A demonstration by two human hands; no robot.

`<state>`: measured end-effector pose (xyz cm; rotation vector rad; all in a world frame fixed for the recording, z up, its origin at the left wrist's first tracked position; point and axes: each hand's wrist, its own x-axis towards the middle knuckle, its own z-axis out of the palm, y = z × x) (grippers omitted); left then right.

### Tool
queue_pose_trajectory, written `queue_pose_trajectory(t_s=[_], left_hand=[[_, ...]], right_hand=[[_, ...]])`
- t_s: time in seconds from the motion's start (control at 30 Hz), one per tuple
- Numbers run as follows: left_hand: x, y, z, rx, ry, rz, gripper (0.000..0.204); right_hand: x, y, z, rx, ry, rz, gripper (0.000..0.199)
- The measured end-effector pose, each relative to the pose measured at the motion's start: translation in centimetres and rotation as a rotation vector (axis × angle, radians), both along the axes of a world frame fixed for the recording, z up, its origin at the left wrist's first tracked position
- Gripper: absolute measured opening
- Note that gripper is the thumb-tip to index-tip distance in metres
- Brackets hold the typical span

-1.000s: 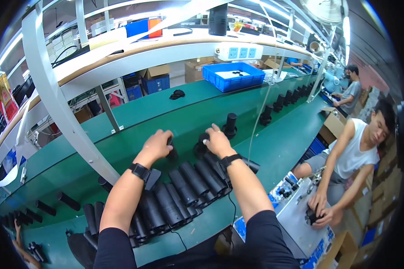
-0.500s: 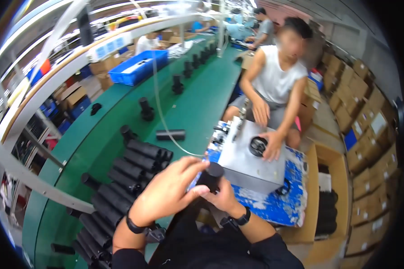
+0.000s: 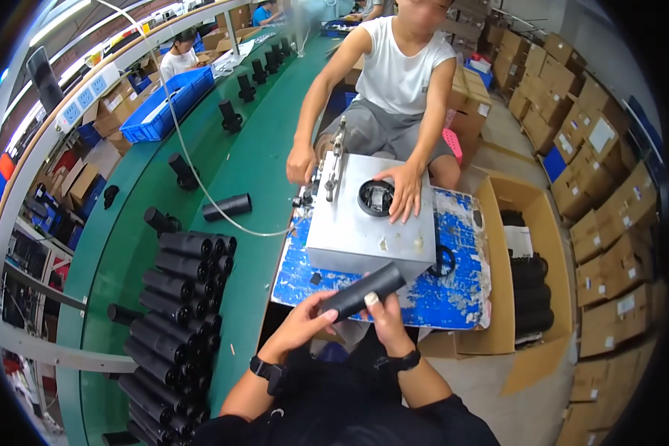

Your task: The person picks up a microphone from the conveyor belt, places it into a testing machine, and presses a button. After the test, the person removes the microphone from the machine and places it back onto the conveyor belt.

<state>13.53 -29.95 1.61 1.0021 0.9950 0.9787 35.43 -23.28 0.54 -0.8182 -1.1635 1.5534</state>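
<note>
1. The left forearm (image 3: 249,398) was angled up and inward from the lower edge, with a dark band (image 3: 270,372) worn at the wrist.
2. The left hand (image 3: 308,325) was curled narrowly around the near left end of a black cylindrical tube (image 3: 359,291), its thumb laid along the side.
3. The right forearm (image 3: 424,383) was slanted up and inward, and the right hand (image 3: 389,325) was closed on the tube nearer its far end; the thumb was pressed to the near side, while the other fingers were mostly hidden.
4. The tube was held tilted, its right end raised, in front of a grey metal box (image 3: 338,241) set on a worn blue board (image 3: 457,308).
</note>
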Motion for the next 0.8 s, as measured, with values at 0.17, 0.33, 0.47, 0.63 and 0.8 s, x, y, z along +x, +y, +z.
queue_pose_trajectory(t_s=[0.17, 0.33, 0.47, 0.63, 0.8], left_hand=[[-5.8, -2.3, -5.5, 0.008, 0.248, 0.347, 0.042], [-10.7, -4.2, -10.1, -0.146, 0.061, 0.618, 0.023], [-10.1, -4.3, -10.0, 0.003, 0.154, 0.65, 0.014], [-10.8, -4.5, -10.8, 0.039, 0.003, 0.696, 0.01], [-10.9, -4.7, -10.6, 0.02, -0.036, 0.685, 0.009]], right_hand=[[3.6, -0.2, -5.6, -0.113, 0.008, -0.017, 0.027], [9.3, 2.5, -11.0, -0.001, -0.065, -0.108, 0.032], [10.5, 2.8, -11.9, 0.04, -0.222, -0.126, 0.039], [9.6, 3.7, -12.3, 0.012, -0.29, -0.134, 0.044], [9.6, 3.7, -12.2, 0.057, -0.286, -0.102, 0.039]])
